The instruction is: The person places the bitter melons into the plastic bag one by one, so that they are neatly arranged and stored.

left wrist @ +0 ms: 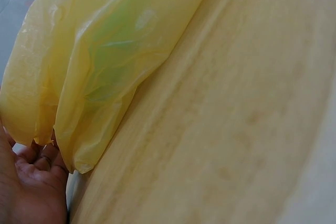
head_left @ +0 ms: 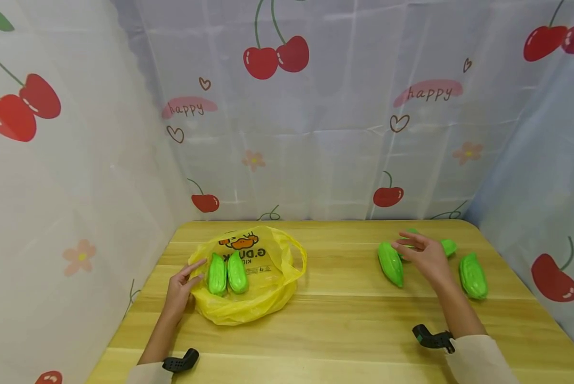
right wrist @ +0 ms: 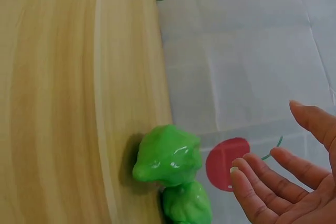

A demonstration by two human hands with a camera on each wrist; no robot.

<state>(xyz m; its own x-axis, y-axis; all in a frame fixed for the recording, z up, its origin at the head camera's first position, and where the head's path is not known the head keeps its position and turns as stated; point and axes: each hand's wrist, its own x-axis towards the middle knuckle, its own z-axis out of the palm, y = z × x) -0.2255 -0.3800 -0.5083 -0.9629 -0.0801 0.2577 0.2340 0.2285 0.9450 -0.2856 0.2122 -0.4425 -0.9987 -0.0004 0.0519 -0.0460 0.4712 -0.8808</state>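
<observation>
A yellow plastic bag with a printed duck face lies with its mouth open on the left of the table. Two glossy green, ridged, tapering pieces that look like toy vegetables lie side by side in it. My left hand holds the bag's left rim; in the left wrist view its fingers curl at the yellow film. Over on the right, my right hand hovers above more such green pieces, fingers apart and nothing between them. It partly hides the pieces behind it.
Another green piece lies to the right of my right forearm. The wooden table ends at the back against a cherry-printed curtain, with more curtain on both sides. Each wrist carries a black device.
</observation>
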